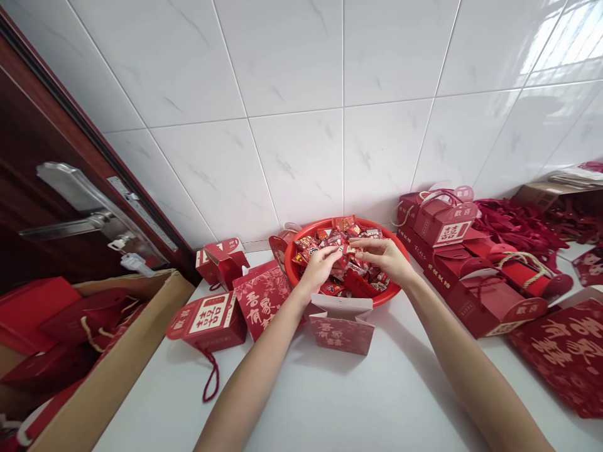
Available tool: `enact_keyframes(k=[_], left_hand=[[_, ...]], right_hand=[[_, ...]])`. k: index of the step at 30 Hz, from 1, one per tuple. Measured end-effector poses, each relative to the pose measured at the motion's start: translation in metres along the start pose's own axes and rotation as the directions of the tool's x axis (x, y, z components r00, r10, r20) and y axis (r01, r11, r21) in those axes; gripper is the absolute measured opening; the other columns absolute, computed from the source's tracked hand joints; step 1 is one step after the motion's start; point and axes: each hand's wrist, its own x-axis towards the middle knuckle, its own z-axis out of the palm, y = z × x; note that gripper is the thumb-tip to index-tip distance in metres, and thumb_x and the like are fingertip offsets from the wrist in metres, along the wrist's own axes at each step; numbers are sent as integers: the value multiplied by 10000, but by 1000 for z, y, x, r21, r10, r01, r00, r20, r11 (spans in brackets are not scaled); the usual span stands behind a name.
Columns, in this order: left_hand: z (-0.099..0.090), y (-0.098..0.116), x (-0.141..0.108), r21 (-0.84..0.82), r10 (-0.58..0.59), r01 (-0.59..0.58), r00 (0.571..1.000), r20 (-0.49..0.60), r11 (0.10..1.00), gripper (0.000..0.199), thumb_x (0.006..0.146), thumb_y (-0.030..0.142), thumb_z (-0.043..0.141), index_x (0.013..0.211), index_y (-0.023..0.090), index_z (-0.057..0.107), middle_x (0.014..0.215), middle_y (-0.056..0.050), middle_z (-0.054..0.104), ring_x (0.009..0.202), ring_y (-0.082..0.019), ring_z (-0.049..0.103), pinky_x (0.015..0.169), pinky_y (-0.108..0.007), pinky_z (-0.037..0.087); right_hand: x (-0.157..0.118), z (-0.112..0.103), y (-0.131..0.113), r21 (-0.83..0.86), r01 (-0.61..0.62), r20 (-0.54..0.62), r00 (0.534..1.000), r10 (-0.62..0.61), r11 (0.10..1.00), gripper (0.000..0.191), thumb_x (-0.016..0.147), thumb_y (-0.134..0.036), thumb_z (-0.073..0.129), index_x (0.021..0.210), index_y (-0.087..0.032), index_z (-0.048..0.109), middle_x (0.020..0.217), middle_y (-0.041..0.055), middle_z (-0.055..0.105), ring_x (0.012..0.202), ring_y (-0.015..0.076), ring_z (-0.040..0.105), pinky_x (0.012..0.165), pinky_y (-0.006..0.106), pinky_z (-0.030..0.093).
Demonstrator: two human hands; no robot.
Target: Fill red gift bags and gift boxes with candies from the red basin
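Note:
A red plastic basin (402, 248) against the tiled wall holds several wrapped candies (346, 224). Over it, my left hand (321, 269) has its fingers pinched together at a small red-wrapped piece. Close beside it on the right, my right hand (384, 256) is also closed, thumb and fingers at a small item too tiny to make out. Just in front of the basin, an open red paper box (342, 334) stands upright, its top flaps raised; neither hand touches it. To its left a flat patterned red box (264, 298) leans by the basin's rim.
Red gift boxes with cords stand at the left (219, 326) and in a group at the right (475, 295). A cardboard carton (117, 351) of red boxes is at the lower left, below a door handle (85, 226). Dark red ribbons (513, 223) lie at the right back.

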Motion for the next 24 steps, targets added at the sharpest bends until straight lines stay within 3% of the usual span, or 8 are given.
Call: enact_keyframes(k=[6, 12, 17, 21, 24], left_hand=[[-5, -10, 6, 56, 91, -93, 995, 36, 994, 354, 874, 201, 707, 1218, 121, 688, 1064, -99, 769, 885, -215, 740, 831, -348, 605], [-9, -17, 12, 152, 186, -195, 980, 74, 969, 405, 886, 208, 679, 1283, 132, 667, 1317, -123, 692, 1168, -276, 678, 1045, -431, 526], [-8, -16, 13, 245, 252, -265, 964, 84, 933, 400, 874, 213, 675, 1267, 141, 686, 1375, -118, 656, 1273, -285, 615, 1120, -431, 461], [-7, -14, 10, 245, 250, -272, 961, 118, 931, 471, 850, 284, 706, 1298, 147, 659, 1334, -120, 681, 1183, -279, 664, 1056, -419, 507], [-5, -11, 5, 305, 220, -281, 951, 218, 910, 483, 822, 301, 721, 1272, 135, 663, 1161, -119, 752, 1012, -261, 717, 951, -409, 559]], right_hand=[[3, 0, 11, -63, 47, 6, 999, -47, 997, 470, 659, -264, 843, 1123, -262, 764, 1242, 67, 724, 1140, 298, 664, 929, 426, 560], [4, -2, 12, -59, -42, -42, 998, 40, 997, 432, 602, -225, 872, 1024, -234, 778, 1144, 67, 751, 1123, 287, 672, 975, 426, 544], [1, 0, 6, 159, -244, 0, 969, 247, 957, 512, 586, -306, 921, 1057, -207, 746, 835, 22, 752, 739, 199, 704, 676, 332, 588], [1, -1, 1, 296, -265, -11, 960, 281, 918, 385, 556, -347, 930, 850, -186, 741, 702, 12, 707, 615, 153, 647, 565, 266, 526], [4, -5, 0, 400, -239, -114, 945, 307, 885, 286, 546, -318, 898, 713, -194, 701, 701, 11, 691, 635, 144, 632, 548, 239, 507]])
